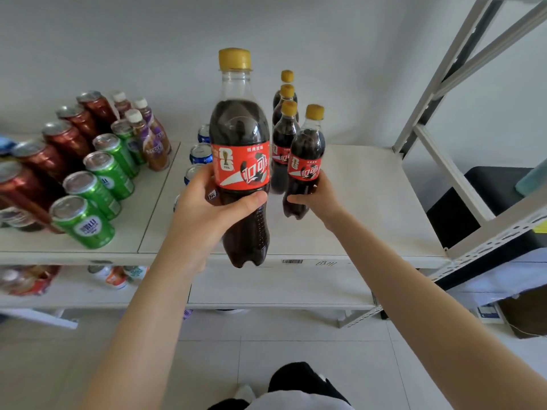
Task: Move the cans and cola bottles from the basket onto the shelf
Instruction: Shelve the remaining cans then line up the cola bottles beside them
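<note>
My left hand point(207, 202) grips a cola bottle point(241, 131) with a yellow cap and red label, held upright in the air in front of the white shelf point(355, 202). My right hand point(318, 193) holds a second cola bottle point(306, 155) low on the shelf, at the front of a row of three cola bottles point(284, 137) that runs back toward the wall. Blue cans point(200, 153) stand in a line on the shelf behind the left bottle, partly hidden by it and by my hand. The basket is out of view.
Green cans point(88, 202), red-brown cans point(59, 137) and small coffee bottles point(151, 134) fill the shelf's left half. A lower shelf point(266, 291) holds a few small items at the left. White shelf uprights point(444, 84) rise at the right, beside a black object point(479, 202).
</note>
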